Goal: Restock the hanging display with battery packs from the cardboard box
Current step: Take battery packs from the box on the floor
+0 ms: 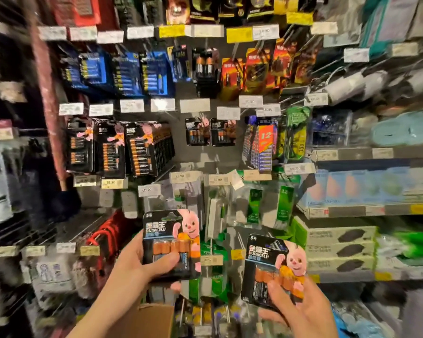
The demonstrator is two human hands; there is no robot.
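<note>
Both your hands are full before the hanging display.
Your left hand grips one battery pack, thumb across its front, above the cardboard box; your right hand pinches a second pack, lower and slightly tilted.

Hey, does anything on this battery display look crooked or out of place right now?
A white price tag below the two hanging Duracell packs sits tilted while its neighbours hang level. The right hand holds its battery pack at a slant. The rest is too blurred to judge.
</note>
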